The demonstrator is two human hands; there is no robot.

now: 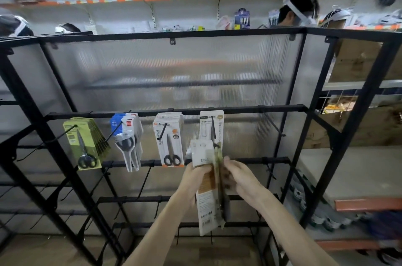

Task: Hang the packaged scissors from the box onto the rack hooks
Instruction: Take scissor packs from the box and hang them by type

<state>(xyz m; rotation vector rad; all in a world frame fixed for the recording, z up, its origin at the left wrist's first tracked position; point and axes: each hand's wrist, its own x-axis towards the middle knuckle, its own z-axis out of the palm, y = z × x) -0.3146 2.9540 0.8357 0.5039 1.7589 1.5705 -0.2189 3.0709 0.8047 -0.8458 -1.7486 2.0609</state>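
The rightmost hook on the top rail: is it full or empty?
Empty. The rightmost hook juts out bare from the rail; no pack hangs on it.

Single head-worn wide-angle view, facing forward and slightly down, close to the rack, edges seemingly blurred.

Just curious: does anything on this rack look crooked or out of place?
The green packs at the left fan out sideways instead of stacking flush, and the blue packs beside them hang tilted. Nothing looks damaged.
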